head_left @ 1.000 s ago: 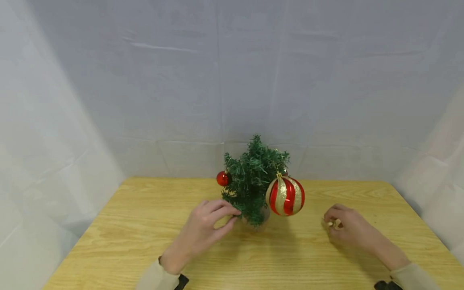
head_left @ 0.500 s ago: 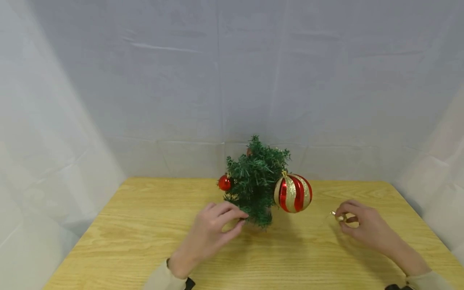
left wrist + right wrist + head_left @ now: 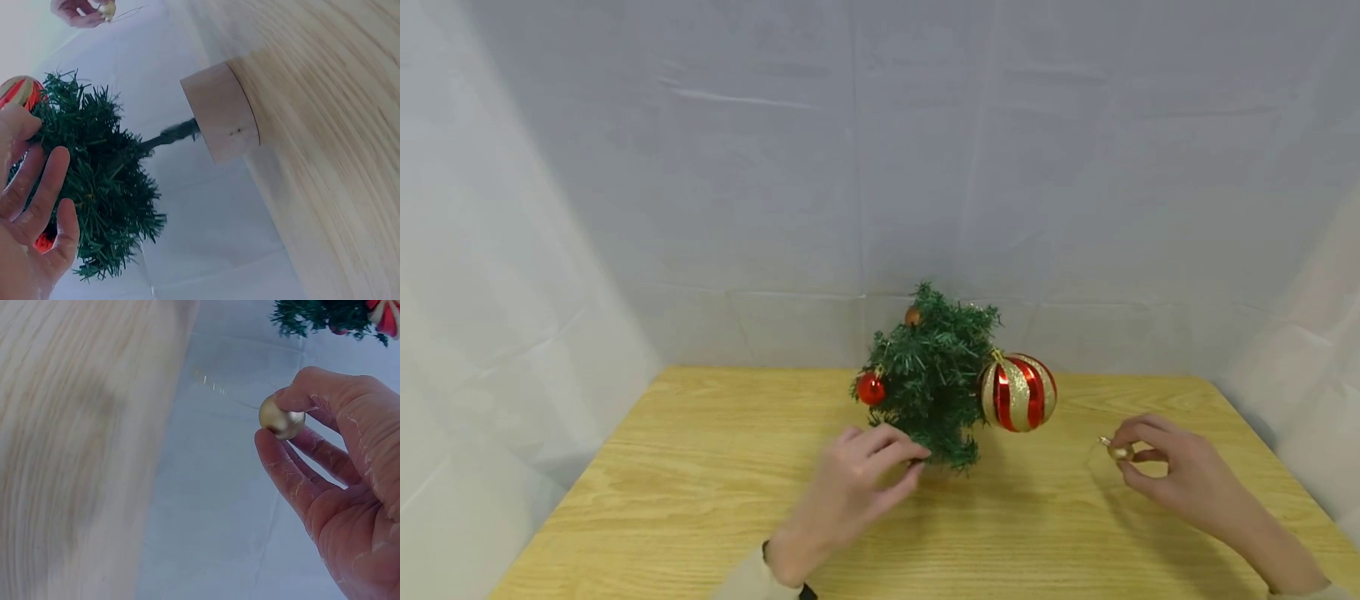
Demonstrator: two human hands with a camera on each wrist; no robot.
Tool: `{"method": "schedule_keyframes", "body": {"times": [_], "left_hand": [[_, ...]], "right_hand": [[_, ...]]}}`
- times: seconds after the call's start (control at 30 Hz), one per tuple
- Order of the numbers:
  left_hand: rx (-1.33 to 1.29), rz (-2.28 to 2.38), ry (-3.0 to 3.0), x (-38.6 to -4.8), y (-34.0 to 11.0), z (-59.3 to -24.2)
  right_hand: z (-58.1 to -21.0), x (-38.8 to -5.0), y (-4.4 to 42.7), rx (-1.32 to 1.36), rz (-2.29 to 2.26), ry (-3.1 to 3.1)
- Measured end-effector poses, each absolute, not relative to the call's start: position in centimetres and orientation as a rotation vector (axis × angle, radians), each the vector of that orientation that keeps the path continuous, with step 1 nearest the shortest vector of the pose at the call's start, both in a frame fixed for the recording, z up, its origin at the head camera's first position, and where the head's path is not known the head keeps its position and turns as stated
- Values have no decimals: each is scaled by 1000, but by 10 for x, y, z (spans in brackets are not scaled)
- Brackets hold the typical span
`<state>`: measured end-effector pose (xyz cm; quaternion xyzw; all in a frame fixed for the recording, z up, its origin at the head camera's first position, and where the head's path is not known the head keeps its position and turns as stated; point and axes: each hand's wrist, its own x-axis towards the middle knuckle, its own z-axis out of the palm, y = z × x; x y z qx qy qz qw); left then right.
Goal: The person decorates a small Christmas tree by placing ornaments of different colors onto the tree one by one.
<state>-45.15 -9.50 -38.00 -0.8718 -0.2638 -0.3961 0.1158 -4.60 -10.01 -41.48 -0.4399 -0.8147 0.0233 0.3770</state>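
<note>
A small artificial Christmas tree (image 3: 934, 358) stands mid-table on a round wooden base (image 3: 219, 115). My left hand (image 3: 861, 483) pinches the tip of a low front branch between thumb and forefinger; the other fingers are spread in the left wrist view. Out to the right, clear of the tree, my right hand (image 3: 1187, 475) holds a small gold bauble (image 3: 280, 419) by its sides with thumb and fingertips. A thin thread loop (image 3: 215, 386) trails from the bauble. On the tree hang a large red-and-gold striped bauble (image 3: 1018, 393) at right and a small red bauble (image 3: 871, 388) at left.
A small copper-coloured bauble (image 3: 913, 317) shows near the treetop. The wooden table (image 3: 700, 467) runs back to a pale cloth (image 3: 775, 208), which also hangs at both sides.
The tree has turned: its striped bauble swung right and back, the red bauble shifted right and nearer, and the copper bauble came into view. Both hands moved right, the right one with the gold bauble.
</note>
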Motion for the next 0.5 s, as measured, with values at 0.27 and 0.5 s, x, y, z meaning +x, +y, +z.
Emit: {"method": "schedule_keyframes", "body": {"times": [0.27,0.5], "left_hand": [[-2616,-1229,-676,-453,-81,-382],[-2643,-1252,-535,-455,-73,-384]], "right_hand": [[-400,-62,-133,-1195,19,-2006],[-387,-85,-159,-1137,6,-1941]]}}
